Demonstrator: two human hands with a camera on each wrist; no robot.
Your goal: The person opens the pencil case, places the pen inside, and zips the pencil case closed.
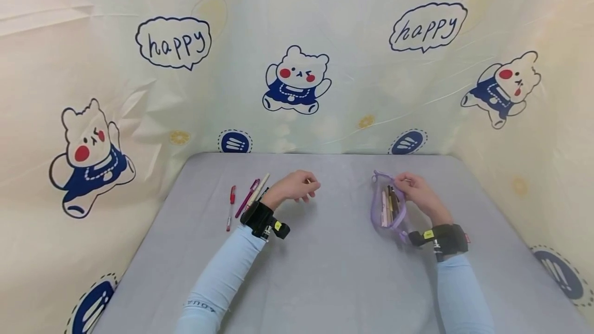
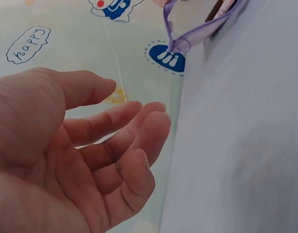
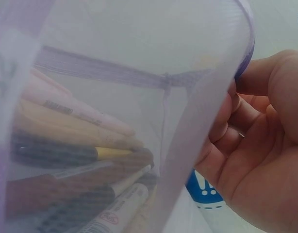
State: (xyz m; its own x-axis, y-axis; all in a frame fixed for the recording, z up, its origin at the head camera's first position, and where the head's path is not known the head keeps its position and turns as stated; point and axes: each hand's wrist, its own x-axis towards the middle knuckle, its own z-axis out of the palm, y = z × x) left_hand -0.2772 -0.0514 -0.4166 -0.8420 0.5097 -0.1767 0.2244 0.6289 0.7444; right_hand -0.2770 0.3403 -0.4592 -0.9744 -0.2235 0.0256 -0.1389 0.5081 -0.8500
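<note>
A purple see-through mesh pencil pouch (image 1: 373, 210) stands unzipped on the right half of the table, several pens (image 3: 81, 141) inside it. My right hand (image 1: 419, 195) pinches the pouch's edge between thumb and fingers, as the right wrist view (image 3: 265, 126) also shows. My left hand (image 1: 294, 185) is over the table between the pouch and the loose pens, fingers loosely bent and nothing in the palm (image 2: 52, 165). Beside the left wrist lie a red-capped pen (image 1: 232, 197), a purple pen (image 1: 247, 199) and a pale pen (image 1: 260, 188). A dark pen there is mostly hidden by the wrist.
A grey cloth covers the table (image 1: 334, 282). Behind it and at both sides hangs a pale curtain (image 1: 352, 86) printed with bears and the word "happy". Each wrist wears a black camera band (image 1: 257, 218).
</note>
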